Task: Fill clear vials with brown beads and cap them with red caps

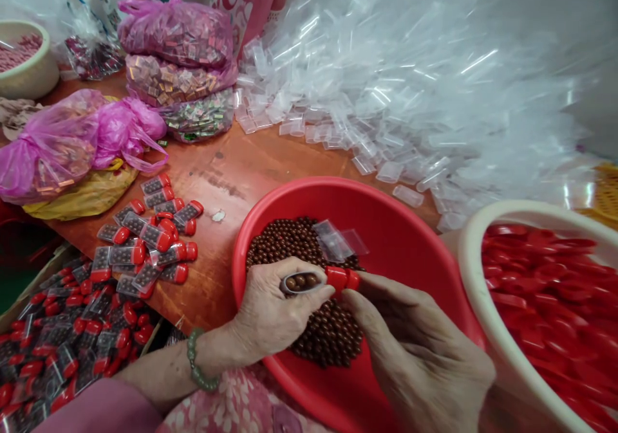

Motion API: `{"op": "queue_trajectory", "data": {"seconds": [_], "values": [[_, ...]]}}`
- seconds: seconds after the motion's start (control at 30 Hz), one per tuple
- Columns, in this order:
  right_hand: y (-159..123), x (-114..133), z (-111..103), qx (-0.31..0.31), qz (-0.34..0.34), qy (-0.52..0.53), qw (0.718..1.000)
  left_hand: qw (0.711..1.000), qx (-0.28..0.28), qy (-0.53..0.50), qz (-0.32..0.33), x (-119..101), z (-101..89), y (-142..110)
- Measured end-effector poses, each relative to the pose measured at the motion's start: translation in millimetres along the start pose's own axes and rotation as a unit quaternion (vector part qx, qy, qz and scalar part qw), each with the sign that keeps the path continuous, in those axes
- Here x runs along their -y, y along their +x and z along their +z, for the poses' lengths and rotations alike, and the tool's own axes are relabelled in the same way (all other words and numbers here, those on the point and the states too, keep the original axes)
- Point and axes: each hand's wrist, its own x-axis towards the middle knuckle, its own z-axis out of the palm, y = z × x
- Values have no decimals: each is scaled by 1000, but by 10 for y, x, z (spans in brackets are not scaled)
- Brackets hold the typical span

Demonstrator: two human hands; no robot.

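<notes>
While left hand (270, 314) holds container (319, 281), brown balls (302, 282) inside, red basin (410, 256) below

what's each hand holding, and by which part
Left hand: a small container of brown balls, gripped around its sides near the open mouth. Right hand: a red cap, pinched at its outer end.

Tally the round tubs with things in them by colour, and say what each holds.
Red: 1, the tub beneath the left hand and right hand, holding brown balls
White: 2, one at right holding red caps, one at far left holding small pink pieces
Total: 3 tubs
</notes>
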Motion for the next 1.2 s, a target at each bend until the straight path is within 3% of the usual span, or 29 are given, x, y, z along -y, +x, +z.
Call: {"op": "queue_trajectory", "data": {"seconds": [0.33,0.73,0.83,0.93,1.03,1.2], "values": [[33,-99,-53,78,-50,23,995,997,26,71,26,35,-3,-33],[47,-199,-72,70,5,85,994,993,50,97,39,48,2,-19],[107,-162,-113,99,40,115,988,994,53,87,40,21,-3,-7],[176,-61,-154,74,52,144,985,994,55,88,26,-18,0,6],[237,74,-166,63,21,159,985,995,67,78,-16,-31,9,8],[340,182,-139,192,-108,147,964,990,126,34,-51,13,0,-6]]}}
